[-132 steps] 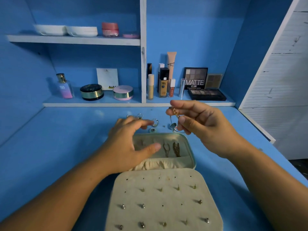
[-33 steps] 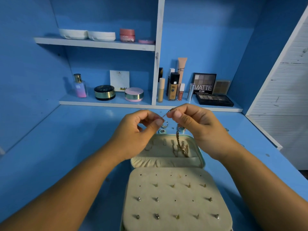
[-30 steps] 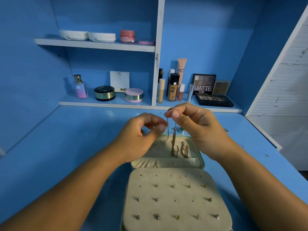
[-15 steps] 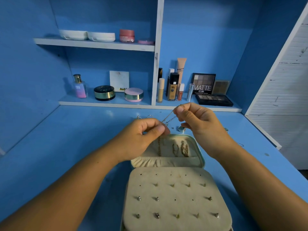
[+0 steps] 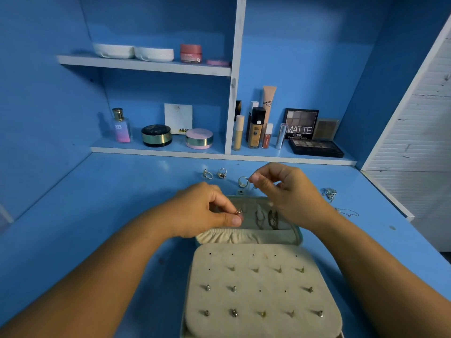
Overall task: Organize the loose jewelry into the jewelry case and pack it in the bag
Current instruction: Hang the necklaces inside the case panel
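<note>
An open cream jewelry case (image 5: 246, 236) lies on the blue desk. Its near panel (image 5: 263, 279) holds several stud earrings. Its far compartment (image 5: 288, 226) holds two gold chains (image 5: 267, 218). My left hand (image 5: 205, 212) is low over that compartment's left side and pinches the small clasp end of a thin chain (image 5: 238, 211). My right hand (image 5: 289, 191) hovers over the case's far edge, thumb and forefinger pinched together; the fine chain there is barely visible. Three loose rings (image 5: 221, 172) lie beyond the case.
A ring cluster (image 5: 330, 192) and a thin necklace (image 5: 347, 212) lie on the desk at the right. Cosmetics line the low shelf (image 5: 219, 154) behind: a perfume bottle (image 5: 120, 126), compacts, tubes and eyeshadow palettes (image 5: 314, 147). A white slatted panel stands at the right.
My left hand has dropped from in front of the right hand down into the case's far compartment with the chain end. The right hand has stayed above the far edge.
</note>
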